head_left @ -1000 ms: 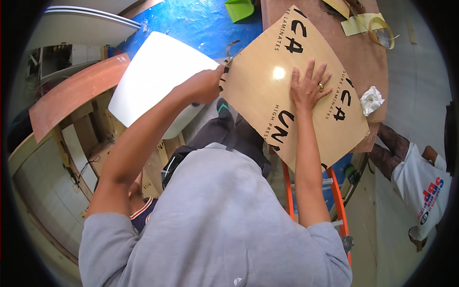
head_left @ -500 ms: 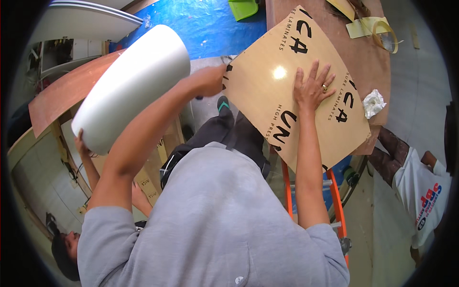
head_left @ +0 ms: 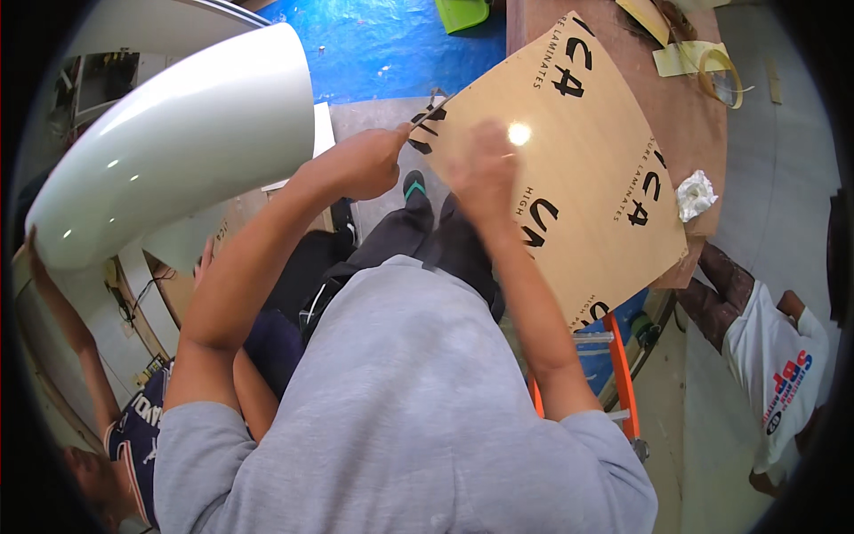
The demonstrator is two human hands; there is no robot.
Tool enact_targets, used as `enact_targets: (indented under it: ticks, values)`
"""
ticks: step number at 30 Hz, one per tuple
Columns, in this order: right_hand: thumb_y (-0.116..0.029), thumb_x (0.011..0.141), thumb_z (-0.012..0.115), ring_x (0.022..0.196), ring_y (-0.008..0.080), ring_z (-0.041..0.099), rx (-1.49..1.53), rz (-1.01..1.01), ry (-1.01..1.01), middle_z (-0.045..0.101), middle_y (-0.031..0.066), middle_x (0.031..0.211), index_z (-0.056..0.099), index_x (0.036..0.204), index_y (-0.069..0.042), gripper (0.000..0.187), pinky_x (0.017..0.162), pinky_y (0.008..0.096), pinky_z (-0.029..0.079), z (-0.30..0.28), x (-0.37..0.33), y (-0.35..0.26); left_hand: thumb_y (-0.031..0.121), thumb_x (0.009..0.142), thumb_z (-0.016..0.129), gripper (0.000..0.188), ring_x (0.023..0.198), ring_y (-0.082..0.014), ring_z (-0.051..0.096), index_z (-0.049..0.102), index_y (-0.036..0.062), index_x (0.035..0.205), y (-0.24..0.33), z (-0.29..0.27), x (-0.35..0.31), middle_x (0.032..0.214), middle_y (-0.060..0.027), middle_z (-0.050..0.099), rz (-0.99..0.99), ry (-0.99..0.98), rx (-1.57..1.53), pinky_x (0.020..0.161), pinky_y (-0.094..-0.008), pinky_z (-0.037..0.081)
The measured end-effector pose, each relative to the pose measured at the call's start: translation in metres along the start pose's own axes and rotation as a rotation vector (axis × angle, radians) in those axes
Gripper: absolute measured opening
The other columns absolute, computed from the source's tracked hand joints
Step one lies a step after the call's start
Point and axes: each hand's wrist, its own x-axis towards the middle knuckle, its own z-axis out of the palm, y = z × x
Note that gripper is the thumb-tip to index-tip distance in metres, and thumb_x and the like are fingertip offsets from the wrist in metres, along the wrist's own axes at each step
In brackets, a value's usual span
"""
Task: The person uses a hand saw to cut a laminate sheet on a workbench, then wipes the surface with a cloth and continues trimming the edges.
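Laminate sheet (head_left: 587, 169), tan with black printing, lies across the brown table (head_left: 672, 116), its left corner and near edge reaching out past the tabletop, the near part above an orange ladder (head_left: 626, 383). My left hand (head_left: 374, 162) is closed round a thin tool (head_left: 431, 113), which meets the sheet at that left corner; whether it sits over or under the edge I can't tell. My right hand (head_left: 486, 173) is a blur over the sheet's left part, so I can't say if its fingers press or hover.

I judge the step in hand to be working the tool at this corner. Such a move calls for the sheet kept flat and steady, and the overhanging corner kept from flexing.

For containers, I can pick out only a green dustpan (head_left: 462, 12) at the top, cut off by the rim; what it holds I can't tell. Beside the sheet, crumpled white paper (head_left: 696, 195) and a coiled strip (head_left: 712, 76) lie loose on the table. Left of me, a co-worker's hand (head_left: 33, 254) touches a curved white sheet (head_left: 187, 142).
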Motion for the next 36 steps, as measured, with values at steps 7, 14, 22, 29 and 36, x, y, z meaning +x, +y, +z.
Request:
enact_targets:
  ticks: [7, 14, 22, 29, 36]
  values:
    - [-0.029, 0.09, 0.069, 0.157, 0.0456, 0.012, -0.406, -0.006, -0.037, 0.014, 0.0171, 0.172, 0.029, 0.163, -0.008, 0.086, 0.123, 0.0672, 0.01, 0.063, 0.012, -0.024, -0.003, 0.083, 0.048, 0.073, 0.108, -0.048, 0.063, 0.03, -0.0104, 0.154, 0.011, -0.009, 0.0, 0.115, -0.0329, 0.063, -0.001, -0.054, 0.045, 0.095, -0.051, 0.049]
    - [-0.017, 0.096, 0.054, 0.155, 0.0505, 0.018, -0.471, 0.023, 0.042, 0.016, 0.0167, 0.172, 0.03, 0.163, -0.014, 0.071, 0.119, 0.0739, 0.01, 0.076, 0.019, -0.022, -0.004, 0.084, 0.048, 0.07, 0.109, -0.0478, 0.063, 0.031, -0.0119, 0.152, 0.013, -0.001, 0.003, 0.113, -0.0343, 0.064, -0.002, -0.031, 0.106, 0.093, -0.0518, 0.049]
    - [-0.016, 0.094, 0.055, 0.152, 0.0571, 0.018, -0.483, -0.056, 0.101, 0.022, 0.0217, 0.17, 0.039, 0.16, -0.012, 0.067, 0.115, 0.0802, 0.012, 0.091, 0.014, -0.009, -0.005, 0.082, 0.046, 0.065, 0.099, -0.0496, 0.067, 0.036, -0.0131, 0.146, 0.0, -0.002, 0.03, 0.105, -0.0357, 0.067, 0.058, -0.077, 0.151, 0.084, -0.0518, 0.054]
    - [-0.015, 0.096, 0.054, 0.151, 0.0582, 0.021, -0.508, -0.09, 0.115, 0.027, 0.0222, 0.168, 0.046, 0.156, -0.013, 0.061, 0.113, 0.0814, 0.013, 0.086, 0.006, -0.012, 0.0, 0.084, 0.049, 0.033, 0.072, -0.0449, 0.072, 0.061, -0.0121, 0.112, 0.009, -0.005, 0.046, 0.084, -0.0317, 0.071, 0.037, -0.052, -0.02, 0.062, -0.0477, 0.057]
    - [-0.016, 0.097, 0.052, 0.15, 0.0582, 0.023, -0.502, -0.081, 0.121, 0.025, 0.0197, 0.169, 0.039, 0.16, -0.017, 0.064, 0.113, 0.0813, 0.013, 0.087, 0.002, -0.01, -0.004, 0.08, 0.049, 0.065, 0.1, -0.052, 0.066, 0.034, -0.0194, 0.142, -0.001, 0.015, 0.01, 0.102, -0.0388, 0.066, 0.107, -0.003, 0.164, 0.086, -0.0555, 0.05]
